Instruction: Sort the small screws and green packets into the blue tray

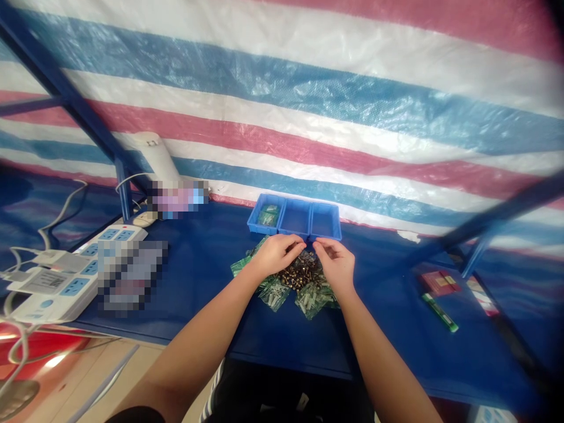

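My left hand (278,254) is closed in a pinch above the left part of a pile. My right hand (337,262) pinches too, a short gap to the right. What their fingertips hold, if anything, is too small to make out. Below them lies a heap of small brass-coloured and dark metal pieces (302,273). Clear plastic bags of silvery pin-like parts (274,294) surround the heap, and another such bag (309,301) lies at its front. Just behind the hands stands a blue three-compartment tray (294,218). A few filled bags (268,215) sit in its left compartment.
On the left, a white power strip (74,282) with plugs and cables lies on the blue table (198,258). A white cylinder (159,155) stands behind it. A green narrow box (439,312) and a red box (439,283) are at right. Blue metal posts flank a striped sheet (308,129).
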A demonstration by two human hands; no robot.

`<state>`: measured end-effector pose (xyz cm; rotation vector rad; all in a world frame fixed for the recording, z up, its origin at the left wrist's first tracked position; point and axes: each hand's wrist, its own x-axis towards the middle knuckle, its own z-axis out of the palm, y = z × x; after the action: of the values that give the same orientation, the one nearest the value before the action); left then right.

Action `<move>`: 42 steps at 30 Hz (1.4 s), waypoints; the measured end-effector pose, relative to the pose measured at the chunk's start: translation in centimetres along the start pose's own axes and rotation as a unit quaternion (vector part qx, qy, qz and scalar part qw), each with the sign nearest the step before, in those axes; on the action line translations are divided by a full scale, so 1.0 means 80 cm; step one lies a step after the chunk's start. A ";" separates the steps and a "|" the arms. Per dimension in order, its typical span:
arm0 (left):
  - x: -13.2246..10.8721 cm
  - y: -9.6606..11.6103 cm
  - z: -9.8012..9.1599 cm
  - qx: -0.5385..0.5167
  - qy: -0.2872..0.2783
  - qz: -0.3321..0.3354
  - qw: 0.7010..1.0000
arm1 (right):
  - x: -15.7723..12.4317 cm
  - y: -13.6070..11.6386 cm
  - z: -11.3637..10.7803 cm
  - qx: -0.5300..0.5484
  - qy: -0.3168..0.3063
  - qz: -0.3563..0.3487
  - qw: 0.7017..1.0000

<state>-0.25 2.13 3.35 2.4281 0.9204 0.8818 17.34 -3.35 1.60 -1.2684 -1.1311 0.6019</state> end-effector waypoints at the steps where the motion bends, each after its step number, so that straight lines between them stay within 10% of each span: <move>1: 0.000 0.000 0.000 0.002 0.006 0.002 1.000 | -0.001 -0.003 -0.003 -0.016 0.049 -0.027 0.998; 7: 0.000 -0.006 0.003 0.033 0.030 -0.002 0.999 | 0.006 -0.011 -0.032 -0.141 0.211 -0.153 0.955; 12: 0.001 -0.011 0.004 0.050 0.034 -0.007 0.998 | 0.030 0.008 -0.048 -0.281 0.043 -0.178 0.942; 24: 0.002 -0.059 -0.003 0.177 0.123 -0.065 0.974 | 0.038 0.052 -0.051 -0.332 -0.045 -0.177 0.925; 35: 0.006 -0.062 -0.006 0.077 0.103 -0.039 0.991 | 0.040 0.059 -0.052 -0.321 -0.077 -0.181 0.926; 42: 0.006 -0.058 -0.005 0.117 0.132 -0.024 0.984 | 0.034 0.033 -0.051 -0.350 0.014 -0.185 0.918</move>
<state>-2.33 5.78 1.28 2.5092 1.2344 1.1560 22.61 -2.05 0.34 -1.5867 -1.5866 -0.1355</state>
